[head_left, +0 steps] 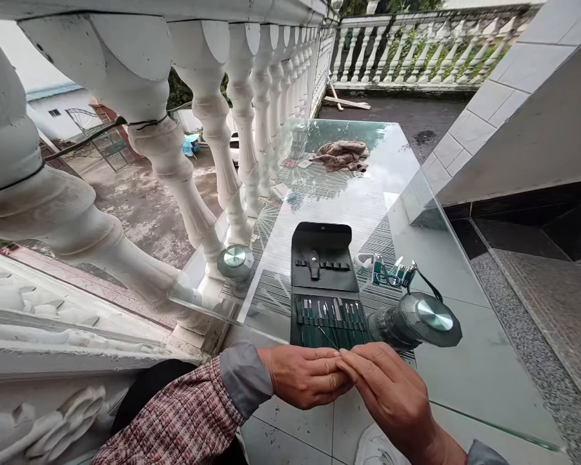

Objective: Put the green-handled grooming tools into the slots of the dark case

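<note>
My left hand (310, 378) and my right hand (390, 387) meet at the fingertips just in front of the near table edge. The fingers of both are pressed together; what they pinch, if anything, is hidden. Just beyond them lies an unfolded black manicure case (324, 274), its near part holding a row of slim metal tools (332, 313) with dark green handles under elastic loops. One thin tool slants across that row close to my fingertips; whether it is held cannot be made out. Beyond my right hand, nail clippers (377, 270) and green-handled scissors (394, 276) lie in a group.
The glass table (465, 336) carries a crumpled brown cloth (343, 155) at its far end. Round metal-topped supports (235, 258) stand at its corners, the right one (433, 316) close to my right hand. A white balustrade (213, 123) runs along the left.
</note>
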Motion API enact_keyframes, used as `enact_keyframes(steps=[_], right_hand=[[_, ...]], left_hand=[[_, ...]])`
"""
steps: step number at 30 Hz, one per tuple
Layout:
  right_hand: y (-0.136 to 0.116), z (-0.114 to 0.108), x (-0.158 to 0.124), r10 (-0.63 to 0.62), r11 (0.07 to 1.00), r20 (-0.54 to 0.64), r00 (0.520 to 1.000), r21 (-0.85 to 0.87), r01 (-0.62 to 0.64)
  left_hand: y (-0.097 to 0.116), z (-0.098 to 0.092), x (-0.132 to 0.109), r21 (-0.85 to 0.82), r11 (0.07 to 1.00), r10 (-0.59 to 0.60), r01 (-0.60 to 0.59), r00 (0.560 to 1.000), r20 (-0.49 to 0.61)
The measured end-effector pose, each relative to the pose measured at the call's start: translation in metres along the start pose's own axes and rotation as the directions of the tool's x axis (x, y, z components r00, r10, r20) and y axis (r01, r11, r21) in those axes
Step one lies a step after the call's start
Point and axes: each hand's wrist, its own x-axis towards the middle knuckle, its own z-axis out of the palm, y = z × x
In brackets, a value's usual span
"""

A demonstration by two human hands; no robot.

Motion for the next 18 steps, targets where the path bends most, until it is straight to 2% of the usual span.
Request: enact_keyframes(steps=[6,14,18], right_hand=[[-0.001,0.006,-0.004,0.001,1.000,0.051,0.999,-0.004,-0.001],[-0.009,0.004,0.000,-0.051,0.981,0.108,0.993,-0.182,0.070],[-0.012,0.007,0.007,-0.030,0.990,0.137,0.990,-0.133,0.049]], left_hand=[[0.001,0.001,0.001,-0.062,0.998,-0.008,0.006,0.999,-0.037],[0.001,0.001,0.002,-0.113,0.993,-0.043,0.035,0.997,-0.067],[0.004,0.006,0.000,-0.188,0.981,-0.062,0.056,0.998,-0.027]])
